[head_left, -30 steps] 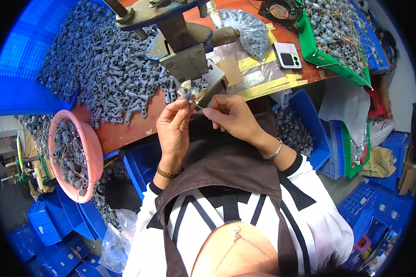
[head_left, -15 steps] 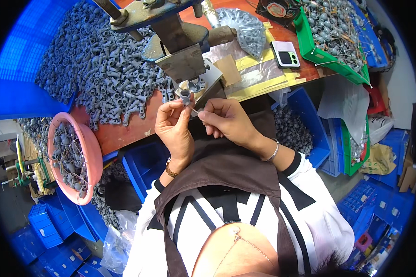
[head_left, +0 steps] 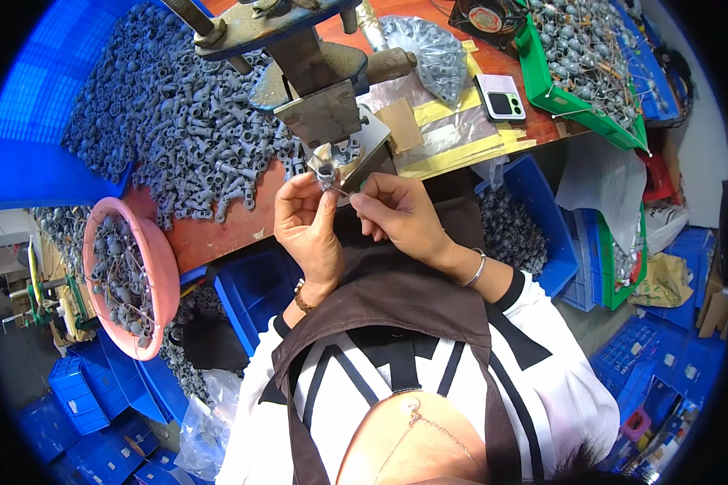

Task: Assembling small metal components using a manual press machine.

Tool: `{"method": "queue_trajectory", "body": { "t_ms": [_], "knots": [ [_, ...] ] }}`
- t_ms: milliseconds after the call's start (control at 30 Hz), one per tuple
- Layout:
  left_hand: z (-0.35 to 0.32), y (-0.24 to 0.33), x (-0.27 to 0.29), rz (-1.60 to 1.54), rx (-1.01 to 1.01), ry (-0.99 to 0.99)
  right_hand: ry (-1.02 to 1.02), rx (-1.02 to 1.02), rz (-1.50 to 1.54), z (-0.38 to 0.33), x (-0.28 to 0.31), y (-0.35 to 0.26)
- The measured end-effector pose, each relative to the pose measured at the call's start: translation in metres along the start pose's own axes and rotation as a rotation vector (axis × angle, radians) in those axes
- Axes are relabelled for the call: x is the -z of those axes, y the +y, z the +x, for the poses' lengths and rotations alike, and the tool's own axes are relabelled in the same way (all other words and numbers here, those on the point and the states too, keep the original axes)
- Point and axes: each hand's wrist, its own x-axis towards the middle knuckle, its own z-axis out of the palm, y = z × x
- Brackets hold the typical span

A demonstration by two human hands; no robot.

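Note:
Between thumb and fingers, my left hand pinches a small grey plastic fitting with a round open socket facing up. My right hand is closed, its thumb and forefinger pinching a thin metal pin whose other end meets the fitting's lower side. How deep the pin sits is too small to tell. Just beyond the hands stands a metal bench press, and grey parts lie on its base below the block.
A large heap of grey fittings covers the left of the red table. A pink basin stands at left. At the right are a green tray of parts, a phone and a bag of parts. Below is a blue bin.
Both hands have shifted very slightly, and the fitting has turned a little so its socket opening shows more. The grips stay the same.

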Motion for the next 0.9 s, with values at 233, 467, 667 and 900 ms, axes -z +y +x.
{"method": "queue_trajectory", "body": {
  "t_ms": [233,467,667,900],
  "knots": [
    [0.001,-0.005,0.005,0.061,-0.067,-0.013,0.012,-0.036,0.001,0.004,0.004,0.002],
    [0.002,-0.008,0.008,0.092,-0.148,0.027,0.044,-0.055,0.052,0.001,-0.005,-0.005],
    [-0.002,-0.009,0.008,0.126,-0.134,-0.010,-0.004,-0.033,0.134,0.003,-0.005,-0.002],
    [-0.008,-0.002,0.010,-0.061,0.093,-0.117,-0.034,0.032,0.008,0.006,-0.001,0.007]
  ]
}}
